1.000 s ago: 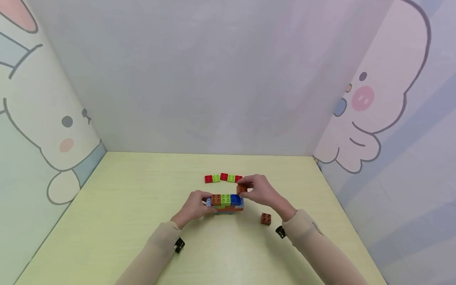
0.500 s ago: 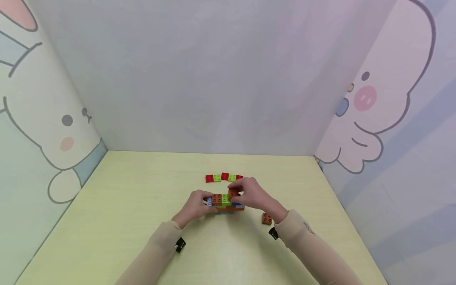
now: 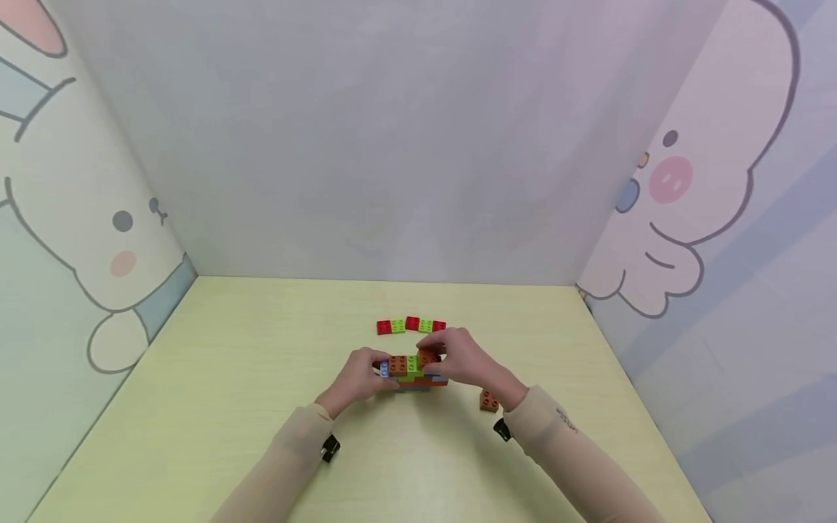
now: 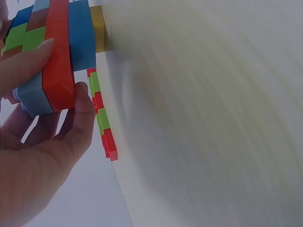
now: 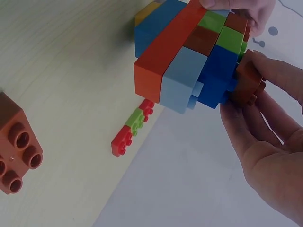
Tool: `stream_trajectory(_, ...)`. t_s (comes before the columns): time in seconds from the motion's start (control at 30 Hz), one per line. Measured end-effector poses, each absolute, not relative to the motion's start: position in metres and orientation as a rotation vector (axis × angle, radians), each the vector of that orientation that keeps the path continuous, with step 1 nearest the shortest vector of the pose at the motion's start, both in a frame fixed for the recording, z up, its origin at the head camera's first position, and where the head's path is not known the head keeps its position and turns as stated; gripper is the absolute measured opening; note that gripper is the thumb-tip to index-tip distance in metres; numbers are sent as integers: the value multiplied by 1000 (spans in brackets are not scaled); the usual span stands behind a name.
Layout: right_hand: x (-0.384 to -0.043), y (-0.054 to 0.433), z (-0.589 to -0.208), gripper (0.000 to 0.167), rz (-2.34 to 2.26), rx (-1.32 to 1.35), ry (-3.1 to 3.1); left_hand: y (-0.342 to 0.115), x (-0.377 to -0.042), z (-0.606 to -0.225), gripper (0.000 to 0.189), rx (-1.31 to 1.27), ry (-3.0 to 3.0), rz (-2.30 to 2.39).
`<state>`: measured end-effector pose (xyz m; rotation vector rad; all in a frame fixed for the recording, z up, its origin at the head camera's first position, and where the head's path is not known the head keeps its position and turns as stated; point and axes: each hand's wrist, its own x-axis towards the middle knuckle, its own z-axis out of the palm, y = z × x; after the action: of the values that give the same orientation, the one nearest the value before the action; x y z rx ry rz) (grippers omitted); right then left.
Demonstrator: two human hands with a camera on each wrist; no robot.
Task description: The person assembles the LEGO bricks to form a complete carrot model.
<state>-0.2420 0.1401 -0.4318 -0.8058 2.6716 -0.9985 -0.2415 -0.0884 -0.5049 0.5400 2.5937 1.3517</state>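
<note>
My left hand [image 3: 356, 379] grips the left end of a stacked brick build [image 3: 418, 382], thumb on the near side and fingers behind. In the left wrist view the build shows a long red brick [image 4: 59, 56], a blue brick [image 4: 82, 35] and a yellow brick [image 4: 98, 28] below. My right hand [image 3: 463, 357] pinches a brown toy brick [image 5: 247, 80] between thumb and fingers. That brick is against the studded top, over the blue brick [image 5: 217, 73] and near the green one; whether it is fully seated I cannot tell. Some blue studs stay uncovered.
A loose brown brick [image 3: 488, 401] lies on the table [image 3: 261, 349], right of the build. Behind the build are red and green bricks [image 3: 391, 327] in a row, with a gap or step midway. A pale wall [image 3: 386, 181] stands at the back.
My right hand has moved left and slightly down, bringing the brown brick from the build's right end onto its top. Over the last half second it barely moves. My left hand keeps its grip.
</note>
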Motion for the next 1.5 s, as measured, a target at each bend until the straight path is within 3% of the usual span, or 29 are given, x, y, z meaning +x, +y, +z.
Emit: stream_trajectory(1.5,-243,132,-434,35,-709,-948,2738,-90,-242,-504,36,529,2575,1352)
